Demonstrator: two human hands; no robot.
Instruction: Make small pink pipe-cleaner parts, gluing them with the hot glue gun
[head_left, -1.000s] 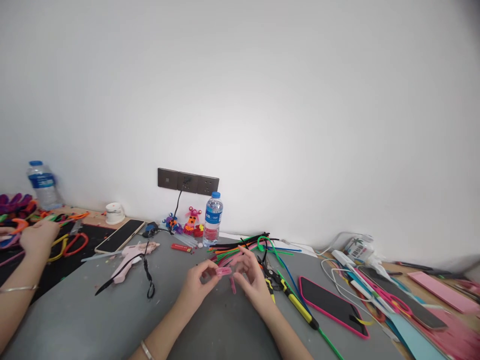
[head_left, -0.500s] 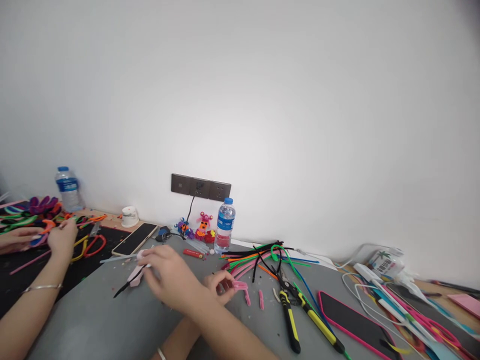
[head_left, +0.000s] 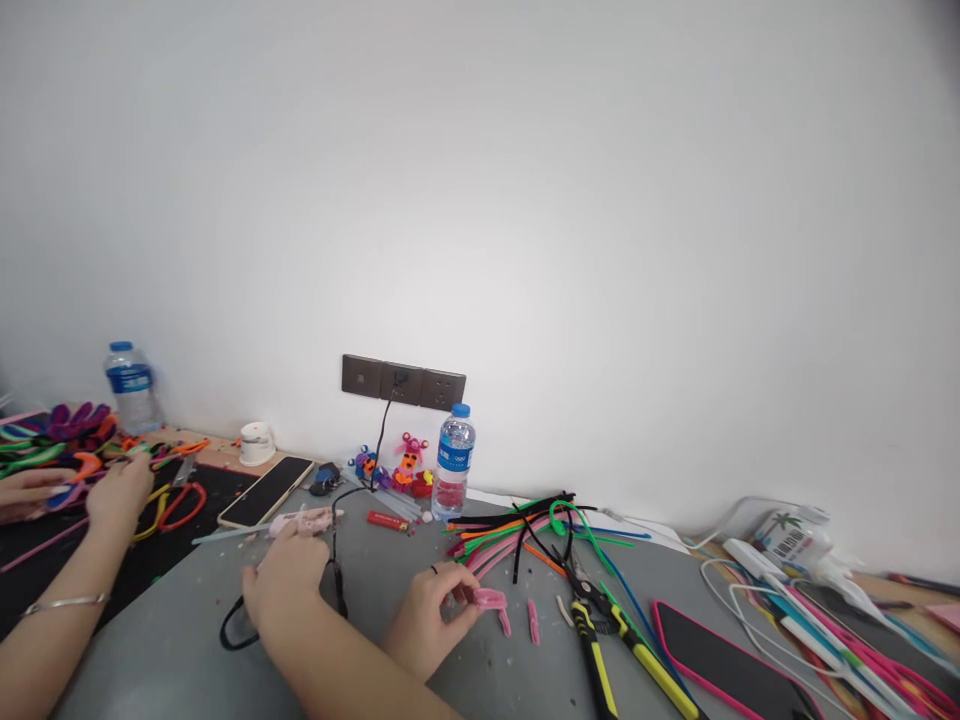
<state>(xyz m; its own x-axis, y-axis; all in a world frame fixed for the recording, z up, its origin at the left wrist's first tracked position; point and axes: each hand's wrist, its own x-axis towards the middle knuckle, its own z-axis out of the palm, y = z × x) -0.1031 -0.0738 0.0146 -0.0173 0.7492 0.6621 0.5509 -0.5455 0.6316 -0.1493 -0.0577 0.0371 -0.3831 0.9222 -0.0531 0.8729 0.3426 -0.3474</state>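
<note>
My right hand (head_left: pixel 289 575) reaches across to the left over my left arm. Its fingers are closed around a pale pink glue gun (head_left: pixel 309 520), whose handle is mostly hidden by the hand. A translucent glue stick (head_left: pixel 225 535) sticks out at the gun's left end, and its black cord (head_left: pixel 337 575) loops around the hand. To the right, my left hand (head_left: pixel 435 612) pinches a folded pink pipe cleaner piece (head_left: pixel 491 598) between thumb and fingers. One bent end of it points down. Beside it on the grey mat lies another short pink piece (head_left: pixel 533 621).
Pliers (head_left: pixel 596 640) and a bundle of pipe cleaners (head_left: pixel 510 530) lie right, near a pink-cased phone (head_left: pixel 731 660). A water bottle (head_left: pixel 454 465), small figures (head_left: pixel 407 465) and a lighter (head_left: pixel 388 521) stand or lie behind. At left, another person's hands (head_left: pixel 120 495) work near scissors (head_left: pixel 184 505).
My right hand has lowered and closed on the glue gun, which has turned with its nozzle to the right. My left hand still holds the pink piece. The view has shifted slightly.
</note>
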